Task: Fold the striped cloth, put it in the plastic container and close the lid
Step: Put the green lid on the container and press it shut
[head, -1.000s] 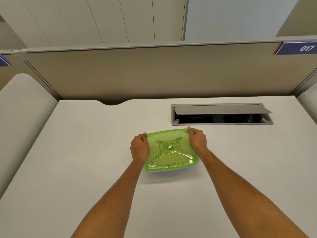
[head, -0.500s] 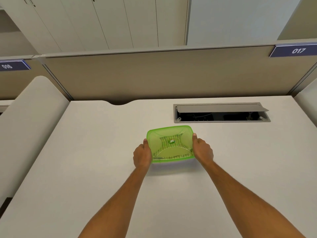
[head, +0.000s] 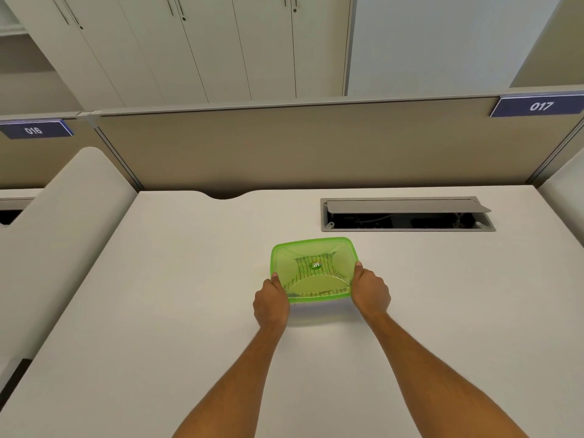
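Fingers (head: 274,276) of both hands grip the lidded container's (head: 313,270) side edges.

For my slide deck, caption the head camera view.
Both hands, left hand and right hand, grip the lidded green container, striped cloth inside.

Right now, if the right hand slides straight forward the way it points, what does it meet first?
Probably the cable hatch. The right hand grips the green container, pointing away along its side; bare desk lies between, though depth is unclear.

Head camera (only 1 view) looks forward-down over desk (head: 158,311) toward partition (head: 284,147), wide-angle.
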